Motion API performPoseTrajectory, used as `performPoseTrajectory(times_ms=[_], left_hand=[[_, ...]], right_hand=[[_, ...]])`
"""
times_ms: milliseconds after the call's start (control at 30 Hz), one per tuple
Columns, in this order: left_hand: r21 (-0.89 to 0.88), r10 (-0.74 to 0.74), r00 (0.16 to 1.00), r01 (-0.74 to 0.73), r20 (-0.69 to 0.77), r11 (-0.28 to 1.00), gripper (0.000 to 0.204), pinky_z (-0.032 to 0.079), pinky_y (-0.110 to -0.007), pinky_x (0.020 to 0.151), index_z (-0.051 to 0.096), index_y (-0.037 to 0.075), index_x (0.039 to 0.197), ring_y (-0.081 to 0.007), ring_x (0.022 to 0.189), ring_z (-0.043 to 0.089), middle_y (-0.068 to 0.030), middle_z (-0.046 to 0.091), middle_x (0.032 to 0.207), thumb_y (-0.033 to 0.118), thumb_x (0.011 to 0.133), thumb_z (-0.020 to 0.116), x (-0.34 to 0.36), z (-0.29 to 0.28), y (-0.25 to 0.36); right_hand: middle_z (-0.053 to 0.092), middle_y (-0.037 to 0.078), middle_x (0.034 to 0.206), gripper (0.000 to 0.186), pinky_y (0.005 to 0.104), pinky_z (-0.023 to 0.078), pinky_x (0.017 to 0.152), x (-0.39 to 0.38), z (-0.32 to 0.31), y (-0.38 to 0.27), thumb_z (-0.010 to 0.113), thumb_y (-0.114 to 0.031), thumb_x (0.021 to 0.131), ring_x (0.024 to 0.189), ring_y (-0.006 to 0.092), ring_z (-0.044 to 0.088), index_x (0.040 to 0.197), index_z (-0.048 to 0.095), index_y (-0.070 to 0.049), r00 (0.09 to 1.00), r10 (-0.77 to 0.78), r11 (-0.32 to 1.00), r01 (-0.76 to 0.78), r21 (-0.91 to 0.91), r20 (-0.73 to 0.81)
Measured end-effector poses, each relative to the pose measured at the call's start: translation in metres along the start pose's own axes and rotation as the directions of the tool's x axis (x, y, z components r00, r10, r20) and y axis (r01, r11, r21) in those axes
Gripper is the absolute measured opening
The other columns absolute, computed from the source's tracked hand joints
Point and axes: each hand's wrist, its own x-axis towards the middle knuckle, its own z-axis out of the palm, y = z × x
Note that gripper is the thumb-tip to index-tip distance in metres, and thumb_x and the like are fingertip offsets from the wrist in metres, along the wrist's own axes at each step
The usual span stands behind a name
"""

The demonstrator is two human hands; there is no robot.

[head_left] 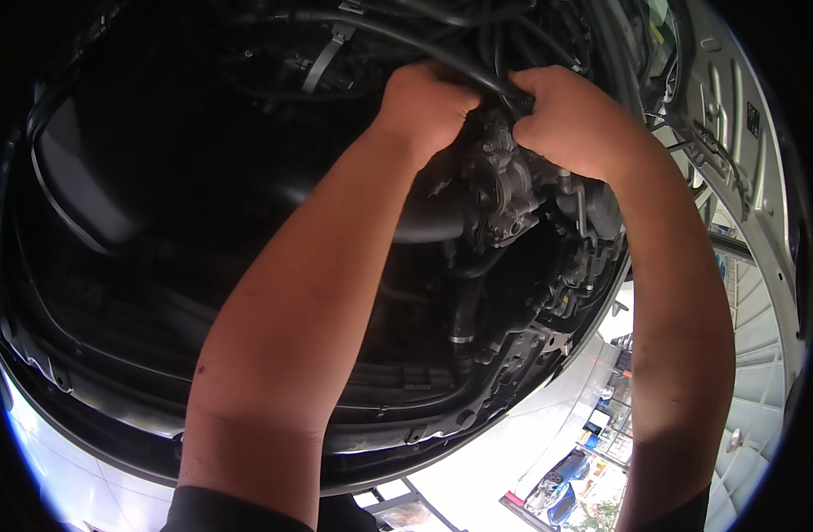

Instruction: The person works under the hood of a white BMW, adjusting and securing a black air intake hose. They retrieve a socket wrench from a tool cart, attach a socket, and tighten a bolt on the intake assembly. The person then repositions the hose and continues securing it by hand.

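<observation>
Both arms reach into a dark vehicle engine compartment (113,301), toward a thick black hose (442,58) that runs across the upper middle. My left hand (422,111) is closed beside the hose, its fingertips hidden behind it, so what it holds is unclear. My right hand (575,124) curls round the hose's right part, thumb and fingers partly tucked behind. Between and below the hands sits a grey metal component (504,191) with bolts and fittings. A silver strap (325,58) lies left of the hose.
A pale metal panel (752,160) curves along the right side. Metal brackets and the compartment's lower rim (388,439) run beneath my arms. Beyond the rim, a bright workshop shows shelving (610,417) with assorted items at lower right.
</observation>
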Motion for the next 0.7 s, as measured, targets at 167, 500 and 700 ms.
performPoseTrajectory(times_ms=[167,500,700], left_hand=[[-0.307,-0.157,0.987,0.161,0.038,0.938,0.032,0.049,-0.030,0.081,0.071,-0.001,0.109,-0.0148,0.088,0.062,-0.0070,0.070,0.097,0.016,0.083,0.075,-0.001,-0.005,0.007],[0.359,0.042,0.946,0.080,-0.320,0.930,0.036,0.052,-0.035,0.089,0.070,0.002,0.115,-0.0272,0.104,0.067,-0.0194,0.069,0.112,0.024,0.087,0.072,-0.058,-0.020,0.006],[0.197,-0.184,0.971,0.212,-0.152,0.957,0.033,0.055,-0.030,0.075,0.068,0.001,0.086,-0.0204,0.081,0.069,-0.0066,0.070,0.080,0.029,0.103,0.060,-0.176,-0.060,0.053]], right_hand=[[0.059,0.006,0.062,0.034,0.0334,0.044,0.054,0.004,-0.002,-0.006,0.060,-0.006,0.079,0.055,0.0149,0.055,0.112,0.067,0.001,1.000,-0.017,0.997,0.015,-0.074,-0.024],[0.067,0.010,0.076,0.043,0.0330,0.050,0.066,0.007,-0.007,-0.011,0.065,-0.009,0.080,0.068,0.0172,0.064,0.119,0.063,0.009,1.000,0.003,0.999,-0.003,-0.052,-0.011],[0.072,0.014,0.090,0.052,0.0401,0.053,0.085,-0.002,-0.001,-0.007,0.062,-0.016,0.083,0.087,0.0298,0.070,0.133,0.061,-0.002,0.995,0.008,1.000,-0.006,0.018,-0.104]])
